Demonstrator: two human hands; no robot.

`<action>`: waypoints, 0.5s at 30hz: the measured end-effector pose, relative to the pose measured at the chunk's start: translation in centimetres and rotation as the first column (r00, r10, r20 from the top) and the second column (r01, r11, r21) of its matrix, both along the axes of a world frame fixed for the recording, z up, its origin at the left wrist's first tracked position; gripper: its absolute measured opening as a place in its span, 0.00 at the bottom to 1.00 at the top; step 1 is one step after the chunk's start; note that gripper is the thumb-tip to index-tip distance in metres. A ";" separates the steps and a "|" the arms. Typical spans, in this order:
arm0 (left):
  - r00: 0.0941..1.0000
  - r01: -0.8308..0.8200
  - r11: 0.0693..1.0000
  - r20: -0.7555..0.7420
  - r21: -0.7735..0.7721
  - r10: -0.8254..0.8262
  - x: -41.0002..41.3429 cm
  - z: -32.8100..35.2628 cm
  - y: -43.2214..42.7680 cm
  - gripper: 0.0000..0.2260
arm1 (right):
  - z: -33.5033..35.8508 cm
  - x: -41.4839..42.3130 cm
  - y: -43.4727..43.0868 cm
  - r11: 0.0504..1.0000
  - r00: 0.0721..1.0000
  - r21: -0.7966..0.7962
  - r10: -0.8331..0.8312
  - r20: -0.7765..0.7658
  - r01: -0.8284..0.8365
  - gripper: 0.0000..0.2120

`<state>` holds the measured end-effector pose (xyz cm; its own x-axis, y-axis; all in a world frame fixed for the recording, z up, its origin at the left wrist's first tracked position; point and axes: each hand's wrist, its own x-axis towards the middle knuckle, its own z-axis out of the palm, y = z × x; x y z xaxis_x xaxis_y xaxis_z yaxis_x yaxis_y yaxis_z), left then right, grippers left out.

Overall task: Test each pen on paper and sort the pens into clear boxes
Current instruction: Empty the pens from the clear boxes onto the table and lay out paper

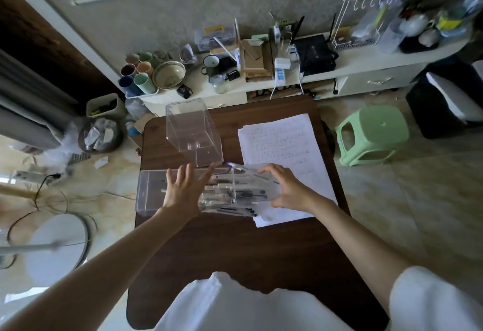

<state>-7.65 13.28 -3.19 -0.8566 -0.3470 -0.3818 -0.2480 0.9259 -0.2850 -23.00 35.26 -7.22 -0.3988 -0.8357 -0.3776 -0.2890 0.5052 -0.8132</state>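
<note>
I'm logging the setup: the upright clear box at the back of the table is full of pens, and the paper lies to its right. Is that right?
Not quite. The head view shows the upright box empty. The pens are in the box lying on its side nearer the person, between the left hand and right hand. The paper does lie to the right.

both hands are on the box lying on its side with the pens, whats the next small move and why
Probably draw one pen out of the pens with the right hand, while the left hand steadies the tipped clear box. The paper lies right beside it for testing, and the upright clear box looks empty, so sorting seems not yet begun.
</note>
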 end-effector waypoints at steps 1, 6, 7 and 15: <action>1.000 -0.016 1.000 -0.002 0.008 0.016 0.6 0.1 -0.3 0.52 | 0.1 0.3 -0.4 1.000 1.000 -0.012 0.011 -0.003 -0.011 0.32; 0.999 -0.047 0.999 -0.022 -0.006 0.047 3.3 0.8 -1.3 0.48 | 0.7 1.9 -2.4 0.998 0.999 -0.023 0.053 -0.011 -0.053 0.32; 0.998 -0.057 0.998 -0.041 0.006 0.057 3.7 1.0 -1.5 0.48 | 0.7 2.1 -2.8 0.998 0.998 -0.023 0.060 -0.006 -0.060 0.32; 0.961 -0.005 0.998 -0.275 0.059 0.021 5.3 1.4 -3.6 0.53 | 1.7 3.0 -3.9 0.997 0.998 -0.036 0.065 -0.018 -0.065 0.34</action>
